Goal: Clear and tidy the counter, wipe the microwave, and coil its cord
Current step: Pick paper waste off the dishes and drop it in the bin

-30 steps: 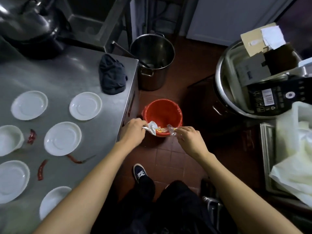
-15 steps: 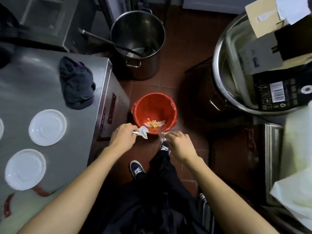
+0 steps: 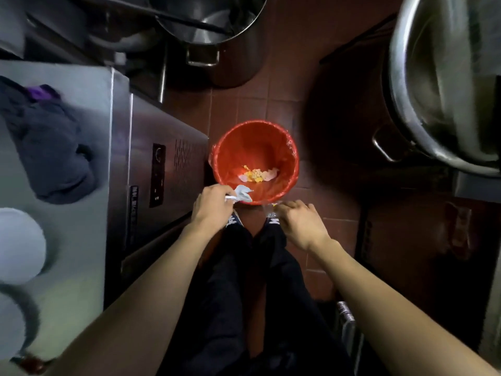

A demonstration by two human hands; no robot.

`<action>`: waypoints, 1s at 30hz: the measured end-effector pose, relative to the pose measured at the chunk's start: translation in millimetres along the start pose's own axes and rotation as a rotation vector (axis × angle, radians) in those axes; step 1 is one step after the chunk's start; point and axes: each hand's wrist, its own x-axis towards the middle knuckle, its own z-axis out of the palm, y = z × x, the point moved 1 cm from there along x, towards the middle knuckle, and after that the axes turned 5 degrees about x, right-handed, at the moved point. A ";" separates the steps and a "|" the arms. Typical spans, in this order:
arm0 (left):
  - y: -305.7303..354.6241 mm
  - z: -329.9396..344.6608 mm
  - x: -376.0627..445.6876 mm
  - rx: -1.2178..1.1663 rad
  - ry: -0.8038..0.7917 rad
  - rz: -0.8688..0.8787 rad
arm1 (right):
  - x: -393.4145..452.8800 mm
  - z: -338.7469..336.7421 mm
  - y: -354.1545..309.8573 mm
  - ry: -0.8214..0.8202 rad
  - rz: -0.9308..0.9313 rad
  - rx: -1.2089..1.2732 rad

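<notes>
Hands [image 3: 214, 206] over red bin [image 3: 291, 158]

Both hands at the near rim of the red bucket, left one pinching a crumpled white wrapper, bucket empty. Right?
Not empty. The head view shows yellow and white scraps at the bottom of the red bucket. The rest stands: left hand pinches the crumpled white wrapper, right hand at the near rim.

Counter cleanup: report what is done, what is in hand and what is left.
Done: yellow and white scraps already lie in the red bin on the floor. In hand: the left hand holds a crumpled white wrapper over the bin's rim; the right hand pinches a clear scrap beside it. Left: white plates, a dark cloth and a red chilli remain on the steel counter. No microwave or cord is in view.
</notes>
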 end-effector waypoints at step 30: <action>-76.4 168.7 225.7 -0.022 -0.079 0.123 | 200.2 156.7 77.5 -0.033 0.093 -0.031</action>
